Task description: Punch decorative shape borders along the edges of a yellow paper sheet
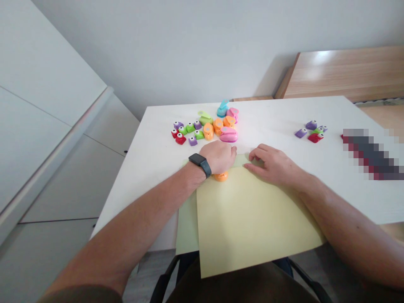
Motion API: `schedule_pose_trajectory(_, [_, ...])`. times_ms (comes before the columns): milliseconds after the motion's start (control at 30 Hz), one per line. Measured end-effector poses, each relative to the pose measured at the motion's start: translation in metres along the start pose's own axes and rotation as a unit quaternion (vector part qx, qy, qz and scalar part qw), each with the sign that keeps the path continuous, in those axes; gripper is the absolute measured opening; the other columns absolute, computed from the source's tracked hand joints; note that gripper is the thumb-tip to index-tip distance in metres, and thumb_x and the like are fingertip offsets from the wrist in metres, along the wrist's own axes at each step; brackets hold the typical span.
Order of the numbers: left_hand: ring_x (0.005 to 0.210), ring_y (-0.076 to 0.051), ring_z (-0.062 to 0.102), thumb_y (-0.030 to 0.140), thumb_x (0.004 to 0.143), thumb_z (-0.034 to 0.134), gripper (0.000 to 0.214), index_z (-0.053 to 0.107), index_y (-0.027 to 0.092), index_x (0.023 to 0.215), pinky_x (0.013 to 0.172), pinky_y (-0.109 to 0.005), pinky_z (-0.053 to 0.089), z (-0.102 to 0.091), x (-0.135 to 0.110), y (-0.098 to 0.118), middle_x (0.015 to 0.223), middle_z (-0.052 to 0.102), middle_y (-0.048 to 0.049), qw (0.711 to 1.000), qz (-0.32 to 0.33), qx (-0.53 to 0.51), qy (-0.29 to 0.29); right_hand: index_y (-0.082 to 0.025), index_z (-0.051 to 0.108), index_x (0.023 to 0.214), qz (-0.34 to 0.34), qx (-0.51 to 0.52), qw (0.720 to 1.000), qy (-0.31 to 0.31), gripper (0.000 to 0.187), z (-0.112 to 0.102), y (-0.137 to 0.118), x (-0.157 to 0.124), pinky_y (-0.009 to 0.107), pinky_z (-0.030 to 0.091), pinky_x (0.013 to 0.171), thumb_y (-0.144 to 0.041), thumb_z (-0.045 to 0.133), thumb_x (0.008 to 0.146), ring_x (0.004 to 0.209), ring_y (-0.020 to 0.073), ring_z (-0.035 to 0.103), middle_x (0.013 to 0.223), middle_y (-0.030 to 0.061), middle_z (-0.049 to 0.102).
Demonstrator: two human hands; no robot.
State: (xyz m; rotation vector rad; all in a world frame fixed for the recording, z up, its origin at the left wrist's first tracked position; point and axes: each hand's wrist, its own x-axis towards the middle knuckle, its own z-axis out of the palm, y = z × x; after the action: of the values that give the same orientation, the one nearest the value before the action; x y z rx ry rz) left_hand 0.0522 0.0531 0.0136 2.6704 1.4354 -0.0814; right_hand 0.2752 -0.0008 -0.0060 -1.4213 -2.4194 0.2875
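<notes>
My left hand (218, 157), with a black smartwatch (201, 164) on its wrist, presses down on top of an orange craft punch (221, 176), which shows only below the palm. The punch sits at the far edge of a pale yellow paper sheet (252, 221). A pale green paper sheet (187, 223) lies partly under it. My right hand (271, 164) rests flat on the yellow sheet, fingers spread, holding nothing. Just beyond my hands is a cluster of several colourful craft punches (205, 125), with a pink one (229, 134) nearest.
Several more punches (311, 132) stand at the right of the white table (268, 111). A pixelated patch (372, 153) hides something at the right edge. The paper overhangs the near table edge above a dark chair (167, 282). White cabinets (63, 155) stand left, wooden furniture (341, 71) back right.
</notes>
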Motion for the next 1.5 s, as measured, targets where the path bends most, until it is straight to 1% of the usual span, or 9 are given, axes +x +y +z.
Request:
schedule_pose_trajectory(300, [0.087,-0.028,0.072,0.046,0.105,0.020,0.065,0.077,0.017,0.093,0.071,-0.037,0.047,0.003,0.000,-0.002,0.092,0.078,-0.0143,1.000,-0.017,-0.005,0.012,-0.021,0.063,0.099,-0.004,-0.004,1.000,0.001,0.022,0.000,-0.002,0.000,0.033,0.047,0.079,-0.042,0.064,0.093,0.083,0.0212,0.061,0.095,0.0068,0.063])
schedule_pose_trajectory(733, [0.075,-0.026,0.069,0.043,0.105,0.028,0.058,0.075,0.018,0.083,0.064,-0.037,0.041,0.001,-0.004,-0.002,0.080,0.075,-0.0124,0.996,0.006,-0.032,0.081,-0.021,0.063,0.100,-0.005,0.010,1.000,0.000,0.022,0.000,0.000,0.000,0.033,0.046,0.079,-0.042,0.064,0.093,0.084,0.0213,0.061,0.095,0.0071,0.063])
schedule_pose_trajectory(833, [0.068,-0.024,0.066,0.050,0.105,0.028,0.061,0.071,0.018,0.075,0.061,-0.035,0.038,-0.004,-0.008,0.000,0.072,0.072,-0.0100,0.991,0.008,-0.070,0.112,-0.021,0.064,0.099,-0.007,0.010,1.000,0.002,0.021,0.000,0.000,0.000,0.033,0.046,0.079,-0.040,0.064,0.092,0.084,0.0211,0.061,0.094,0.0069,0.063])
schedule_pose_trajectory(967, [0.063,-0.019,0.062,0.054,0.106,0.025,0.063,0.061,0.020,0.067,0.061,-0.032,0.037,-0.010,-0.014,-0.002,0.064,0.065,-0.0047,0.969,0.003,-0.193,0.156,-0.021,0.064,0.100,-0.006,0.007,1.000,0.003,0.021,-0.001,-0.001,-0.001,0.032,0.045,0.078,-0.041,0.063,0.093,0.083,0.0204,0.060,0.094,0.0068,0.063])
schedule_pose_trajectory(1067, [0.064,-0.016,0.060,0.056,0.104,0.033,0.056,0.058,0.020,0.070,0.062,-0.030,0.038,-0.014,-0.024,-0.010,0.066,0.065,-0.0021,0.950,-0.001,-0.264,0.168,-0.021,0.064,0.100,-0.005,0.009,1.000,0.004,0.022,-0.002,-0.002,-0.001,0.032,0.045,0.077,-0.042,0.063,0.094,0.081,0.0199,0.059,0.094,0.0069,0.063])
schedule_pose_trajectory(1167, [0.067,-0.015,0.060,0.058,0.098,0.050,0.043,0.061,0.020,0.081,0.062,-0.028,0.040,-0.017,-0.039,-0.021,0.073,0.066,0.0000,0.947,0.021,-0.297,0.122,-0.021,0.064,0.100,-0.002,0.010,1.000,0.002,0.022,-0.002,-0.002,-0.001,0.032,0.045,0.077,-0.042,0.063,0.094,0.082,0.0201,0.059,0.094,0.0070,0.063])
schedule_pose_trajectory(1300, [0.079,-0.019,0.064,0.062,0.076,0.076,0.050,0.067,0.021,0.103,0.069,-0.031,0.047,-0.017,-0.060,-0.031,0.093,0.071,-0.0015,0.957,0.026,-0.277,0.082,-0.021,0.064,0.099,-0.002,0.008,1.000,-0.001,0.021,-0.003,-0.003,-0.001,0.033,0.046,0.079,-0.041,0.063,0.094,0.085,0.0210,0.060,0.094,0.0073,0.063])
schedule_pose_trajectory(1367, [0.086,-0.020,0.065,0.060,0.072,0.080,0.053,0.068,0.023,0.107,0.075,-0.033,0.050,-0.015,-0.067,-0.032,0.101,0.073,-0.0022,0.961,0.035,-0.262,0.080,-0.021,0.064,0.099,-0.002,0.007,1.000,-0.003,0.021,-0.003,-0.003,0.000,0.033,0.046,0.079,-0.041,0.064,0.093,0.085,0.0213,0.061,0.095,0.0073,0.063])
schedule_pose_trajectory(1500, [0.096,-0.021,0.067,0.051,0.076,0.079,0.047,0.069,0.025,0.114,0.085,-0.034,0.054,-0.009,-0.073,-0.032,0.114,0.073,-0.0028,0.955,0.032,-0.273,0.110,-0.022,0.064,0.099,-0.002,0.009,1.000,-0.001,0.020,-0.003,-0.002,0.000,0.033,0.046,0.079,-0.041,0.064,0.093,0.085,0.0215,0.061,0.095,0.0074,0.064])
